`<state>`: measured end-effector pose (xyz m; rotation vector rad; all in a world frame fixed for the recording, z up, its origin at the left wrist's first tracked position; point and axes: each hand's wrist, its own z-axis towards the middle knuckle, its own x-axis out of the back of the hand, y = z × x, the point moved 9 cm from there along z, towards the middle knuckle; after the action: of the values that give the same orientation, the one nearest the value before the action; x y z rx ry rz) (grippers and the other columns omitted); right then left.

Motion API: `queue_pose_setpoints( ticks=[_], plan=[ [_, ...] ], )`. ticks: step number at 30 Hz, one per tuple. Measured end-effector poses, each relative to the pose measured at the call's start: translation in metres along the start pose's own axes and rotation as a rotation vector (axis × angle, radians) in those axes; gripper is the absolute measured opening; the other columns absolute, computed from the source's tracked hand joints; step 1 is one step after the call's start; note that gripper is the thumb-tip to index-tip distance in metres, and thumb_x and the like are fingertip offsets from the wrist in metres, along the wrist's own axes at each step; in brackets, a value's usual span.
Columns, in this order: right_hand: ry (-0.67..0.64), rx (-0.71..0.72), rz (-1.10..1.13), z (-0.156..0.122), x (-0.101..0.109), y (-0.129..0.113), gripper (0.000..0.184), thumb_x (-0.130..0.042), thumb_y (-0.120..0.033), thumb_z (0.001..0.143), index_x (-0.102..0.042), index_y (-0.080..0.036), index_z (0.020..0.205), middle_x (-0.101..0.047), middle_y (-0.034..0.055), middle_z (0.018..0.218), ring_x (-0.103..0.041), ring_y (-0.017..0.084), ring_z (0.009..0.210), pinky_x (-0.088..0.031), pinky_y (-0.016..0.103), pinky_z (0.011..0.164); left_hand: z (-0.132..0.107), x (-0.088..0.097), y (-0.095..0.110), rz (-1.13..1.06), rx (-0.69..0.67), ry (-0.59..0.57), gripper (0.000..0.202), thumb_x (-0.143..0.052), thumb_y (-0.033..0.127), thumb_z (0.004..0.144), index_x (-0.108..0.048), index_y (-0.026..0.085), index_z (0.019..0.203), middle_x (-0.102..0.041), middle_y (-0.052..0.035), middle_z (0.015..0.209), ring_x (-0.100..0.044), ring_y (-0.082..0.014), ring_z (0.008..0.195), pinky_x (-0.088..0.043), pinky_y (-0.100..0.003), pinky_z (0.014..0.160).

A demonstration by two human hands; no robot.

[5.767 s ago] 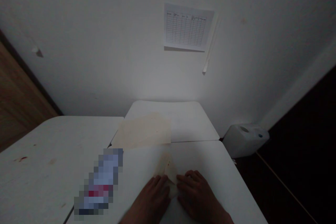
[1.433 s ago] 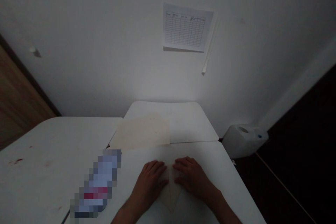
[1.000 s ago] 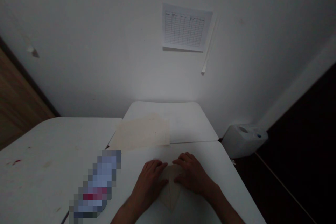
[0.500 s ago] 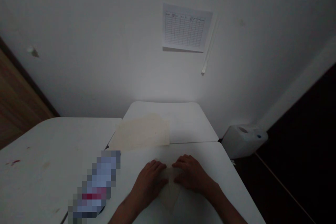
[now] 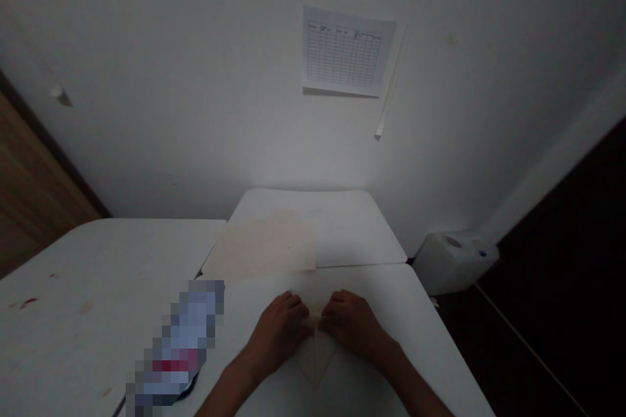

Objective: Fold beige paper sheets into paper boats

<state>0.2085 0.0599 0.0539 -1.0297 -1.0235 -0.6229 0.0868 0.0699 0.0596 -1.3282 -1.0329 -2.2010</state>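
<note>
Presently, the folded paper [image 5: 315,359] lies on the white table [image 5: 396,300], between the left hand [image 5: 282,331] and the right hand [image 5: 351,327]. Both touch its far part with bent fingers [image 5: 296,305]; whether they pinch it, one cannot tell.

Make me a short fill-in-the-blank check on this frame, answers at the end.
1. The left hand and right hand touch a folded sheet whose pointed end faces ____ the person.
2. In size, the flat sheet beyond the hands looks ____ than the folded one.
3. The pixelated object lies to the ____ of both hands.
4. The white container stands to the ____ of both hands.

Answers: toward; larger; left; right.
</note>
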Motion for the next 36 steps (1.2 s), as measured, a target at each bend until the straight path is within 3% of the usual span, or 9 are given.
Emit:
queue_pose_setpoints(
  ticks=[7, 13, 16, 18, 21, 24, 27, 30, 36],
  plan=[
    [0.079, 0.043, 0.018, -0.005, -0.001, 0.001, 0.010, -0.075, -0.028, 0.080, -0.067, -0.021, 0.083, -0.065, -0.0003, 0.086, -0.058, 0.016, 0.085, -0.040, 0.025, 0.075, -0.008, 0.001, 0.013, 0.076, -0.026, -0.009, 0.005, -0.062, 0.018, 0.081, -0.060, 0.021, 0.083, -0.062, -0.0026, 0.088, -0.057, -0.0223, 0.087, -0.046, -0.038, 0.081],
    [0.101, 0.021, 0.020, -0.006, 0.003, 0.001, 0.008, -0.074, -0.023, 0.080, -0.066, -0.020, 0.081, -0.065, -0.0001, 0.085, -0.058, 0.016, 0.084, -0.040, 0.024, 0.074, -0.014, 0.005, 0.010, 0.005, -0.041, -0.030, 0.024, -0.060, 0.014, 0.081, -0.061, 0.024, 0.103, -0.063, -0.0030, 0.100, -0.057, -0.0228, 0.096, -0.045, -0.040, 0.087],
    [0.092, 0.017, 0.007, -0.006, 0.005, -0.002, 0.006, -0.071, -0.023, 0.081, -0.066, -0.020, 0.084, -0.066, 0.0008, 0.087, -0.059, 0.016, 0.085, -0.041, 0.025, 0.077, -0.016, 0.005, 0.005, 0.039, -0.045, -0.010, 0.026, -0.060, 0.013, 0.082, -0.061, 0.024, 0.105, -0.064, -0.0026, 0.099, -0.057, -0.0232, 0.096, -0.045, -0.042, 0.089],
    [0.078, 0.021, -0.006, -0.005, 0.004, -0.003, 0.008, -0.070, -0.024, 0.081, -0.067, -0.021, 0.088, -0.066, 0.0015, 0.089, -0.059, 0.017, 0.086, -0.041, 0.025, 0.079, -0.019, 0.003, 0.005, 0.089, -0.069, 0.039, 0.026, -0.061, 0.014, 0.082, -0.060, 0.023, 0.107, -0.063, -0.0038, 0.100, -0.057, -0.0244, 0.097, -0.045, -0.044, 0.089],
    [0.052, 0.013, -0.016, -0.003, 0.002, -0.002, 0.008, -0.068, -0.026, 0.082, -0.067, -0.021, 0.088, -0.067, 0.0019, 0.090, -0.059, 0.017, 0.086, -0.041, 0.026, 0.079, -0.027, 0.004, 0.007, 0.222, -0.095, 0.206, 0.030, -0.061, 0.014, 0.083, -0.058, 0.019, 0.113, -0.061, -0.0096, 0.108, -0.054, -0.0285, 0.102, -0.046, -0.046, 0.087],
    [0.030, 0.004, -0.016, -0.002, 0.002, 0.000, 0.008, -0.067, -0.027, 0.083, -0.068, -0.021, 0.087, -0.067, 0.0019, 0.090, -0.060, 0.016, 0.086, -0.042, 0.024, 0.077, -0.038, 0.002, 0.022, 0.291, -0.159, 0.311, 0.025, -0.053, 0.010, 0.087, -0.059, 0.018, 0.110, -0.059, -0.0114, 0.106, -0.054, -0.0271, 0.097, -0.050, -0.043, 0.081],
    [0.018, -0.001, -0.016, -0.001, 0.001, 0.002, 0.009, -0.068, -0.028, 0.082, -0.068, -0.021, 0.087, -0.067, 0.0010, 0.090, -0.060, 0.015, 0.086, -0.042, 0.024, 0.077, -0.042, -0.009, 0.037, 0.185, -0.204, 0.205, 0.018, -0.046, 0.008, 0.089, -0.060, 0.018, 0.093, -0.059, -0.0092, 0.098, -0.056, -0.0225, 0.088, -0.051, -0.035, 0.075],
    [0.013, -0.008, -0.026, 0.000, -0.001, 0.003, 0.010, -0.068, -0.029, 0.082, -0.067, -0.021, 0.086, -0.066, 0.0009, 0.089, -0.060, 0.016, 0.086, -0.042, 0.024, 0.076, -0.041, -0.014, 0.048, 0.118, -0.188, 0.092, 0.016, -0.047, 0.010, 0.090, -0.059, 0.020, 0.085, -0.060, -0.0058, 0.090, -0.057, -0.0211, 0.083, -0.051, -0.036, 0.074],
    [0.021, -0.011, -0.041, -0.001, -0.005, 0.005, 0.010, -0.068, -0.028, 0.083, -0.067, -0.020, 0.089, -0.066, 0.0025, 0.092, -0.059, 0.017, 0.089, -0.042, 0.025, 0.078, -0.041, -0.012, 0.054, 0.135, -0.218, 0.112, 0.017, -0.048, 0.009, 0.089, -0.060, 0.021, 0.095, -0.064, -0.0060, 0.099, -0.059, -0.0226, 0.088, -0.049, -0.039, 0.080]
  ],
)
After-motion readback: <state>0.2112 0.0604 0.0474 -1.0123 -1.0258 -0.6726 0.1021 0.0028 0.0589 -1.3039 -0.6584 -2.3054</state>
